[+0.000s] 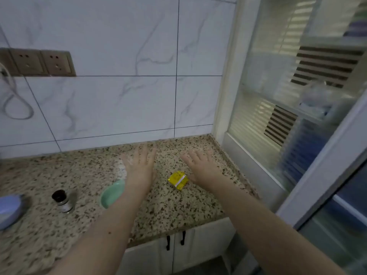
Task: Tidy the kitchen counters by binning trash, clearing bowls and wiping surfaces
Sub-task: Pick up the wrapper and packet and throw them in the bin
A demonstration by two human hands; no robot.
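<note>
Both of my hands hover palm-down over the speckled granite counter (168,207), fingers spread and holding nothing. My left hand (140,165) is above the far edge of a small green dish (111,194), which my forearm partly hides. My right hand (200,167) is just right of a crumpled yellow wrapper (178,180) lying on the counter between the two hands. A pale blue bowl (9,210) sits at the left edge, cut off by the frame.
A small glass jar with a dark lid (62,201) stands left of the green dish. Marble wall tiles with sockets (42,62) and a looped cord back the counter. A glass sliding door (297,116) bounds the right. White cabinet doors (176,253) lie below.
</note>
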